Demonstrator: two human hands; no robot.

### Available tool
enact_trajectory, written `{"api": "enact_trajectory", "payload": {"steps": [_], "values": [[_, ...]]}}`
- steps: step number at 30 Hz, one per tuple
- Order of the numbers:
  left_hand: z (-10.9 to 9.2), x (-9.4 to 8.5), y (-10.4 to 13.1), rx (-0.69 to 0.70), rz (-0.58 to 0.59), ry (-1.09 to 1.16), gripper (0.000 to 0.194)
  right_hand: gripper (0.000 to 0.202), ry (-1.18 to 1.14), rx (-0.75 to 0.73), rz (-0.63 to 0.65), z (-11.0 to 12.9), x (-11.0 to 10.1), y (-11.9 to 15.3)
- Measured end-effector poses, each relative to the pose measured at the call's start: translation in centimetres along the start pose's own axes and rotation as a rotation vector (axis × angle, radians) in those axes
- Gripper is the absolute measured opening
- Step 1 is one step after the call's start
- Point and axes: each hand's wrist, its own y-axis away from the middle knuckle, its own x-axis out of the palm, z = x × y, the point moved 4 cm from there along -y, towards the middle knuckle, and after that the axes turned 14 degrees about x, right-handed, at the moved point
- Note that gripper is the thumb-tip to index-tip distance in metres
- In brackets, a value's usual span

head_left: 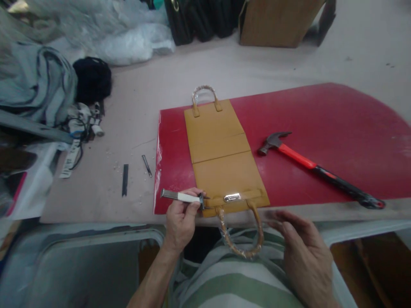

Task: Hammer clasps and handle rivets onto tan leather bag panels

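My left hand (183, 214) pinches a slim hand tool (186, 197) with a silver end, a white middle and a dark head with thin prongs; its exact kind is unclear. The prongs lie at the left end of the strap on a tan leather bag panel (221, 173). A shiny metal clasp (232, 197) sits on that strap. Plastic film wraps both handles; the near handle (245, 253) hangs over the table edge towards my lap. My right hand (305, 252) is off to the right of this handle, open and holding nothing, its fingertips slightly blurred.
Under the panel lies a red board (308, 115), with a claw hammer (317, 169) on its right part. Left of the board are a dark flat strip (125, 180) and a small metal rod (147, 166). Dark bags (202, 19) and a cardboard box (279, 23) stand behind.
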Motion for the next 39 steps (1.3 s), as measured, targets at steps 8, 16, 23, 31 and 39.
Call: {"api": "enact_trajectory", "payload": {"steps": [8, 16, 23, 31, 39], "values": [[-0.3, 0.5, 0.1, -0.075, -0.046, 0.059, 0.014, 0.029, -0.441, 0.883, 0.878, -4.4, 6.4, 2.1], [0.8, 0.4, -0.3, -0.226, -0.112, 0.214, 0.024, 0.048, -0.317, 0.686, 0.993, -0.5, 11.6, 2.5], [0.1, -0.1, -1.2, -0.247, -0.101, 0.242, 0.027, 0.054, -0.228, 0.523, 0.792, 1.4, 12.9, 2.8], [-0.8, -0.6, -3.4, -0.171, -0.084, 0.243, 0.024, 0.037, -0.296, 0.598, 0.791, 2.4, 14.5, 3.1], [-1.2, -1.2, -4.7, -0.180, -0.077, 0.356, 0.024, 0.037, -0.156, 0.390, 0.869, 2.3, 14.6, 1.9]]}}
